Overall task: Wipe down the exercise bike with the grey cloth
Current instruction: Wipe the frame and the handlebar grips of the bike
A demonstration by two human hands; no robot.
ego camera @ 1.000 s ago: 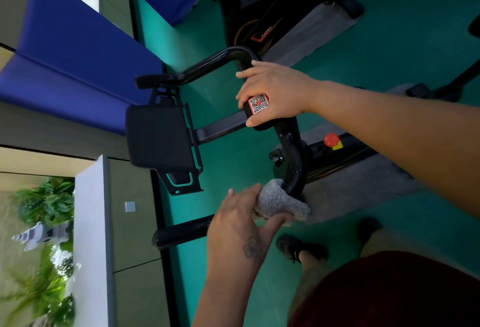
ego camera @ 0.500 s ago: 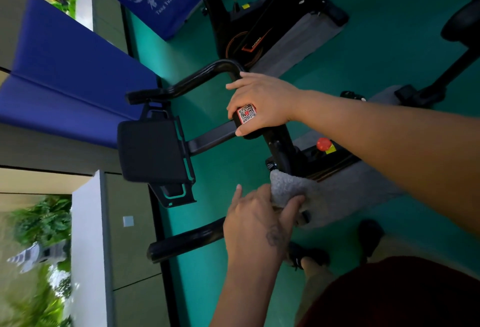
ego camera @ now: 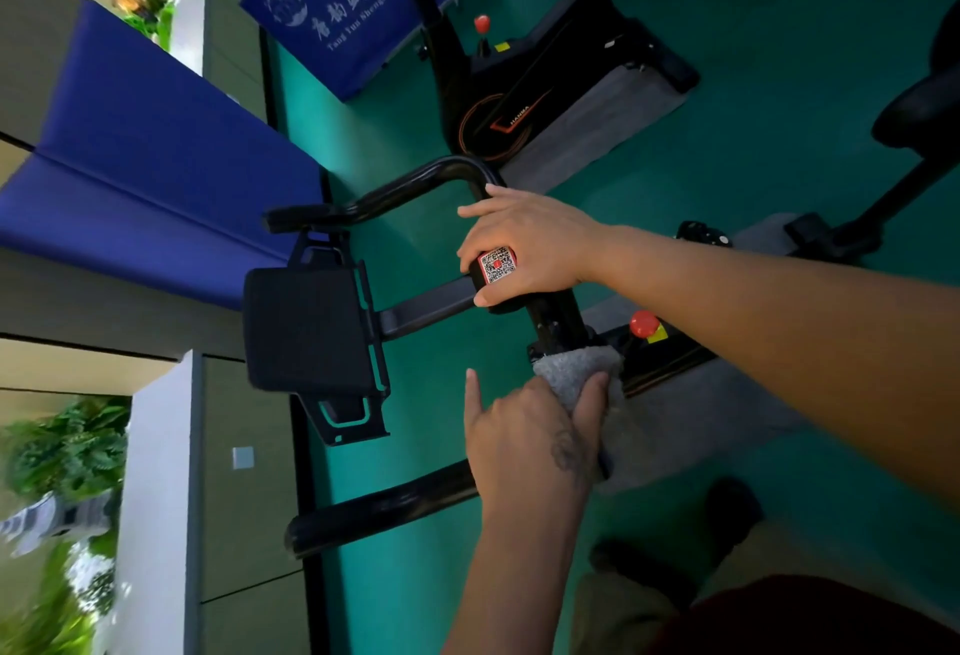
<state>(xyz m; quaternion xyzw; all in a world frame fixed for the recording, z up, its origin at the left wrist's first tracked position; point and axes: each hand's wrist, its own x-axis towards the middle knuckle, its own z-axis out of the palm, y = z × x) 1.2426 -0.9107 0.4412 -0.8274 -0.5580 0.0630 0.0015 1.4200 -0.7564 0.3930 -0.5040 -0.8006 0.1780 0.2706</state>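
We have slid the grey cloth [ego camera: 576, 373] along the handlebar [ego camera: 415, 186] bend from its lower curve toward the stem since a second ago — so the wipe is advancing, with the far grips not yet reached. Our left hand [ego camera: 524, 441] pinches the cloth round the bar, forefinger lifted; our right hand [ego camera: 524, 243] clamps the bar's centre over a QR sticker [ego camera: 497, 264] — steadying the exercise bike [ego camera: 660, 342].
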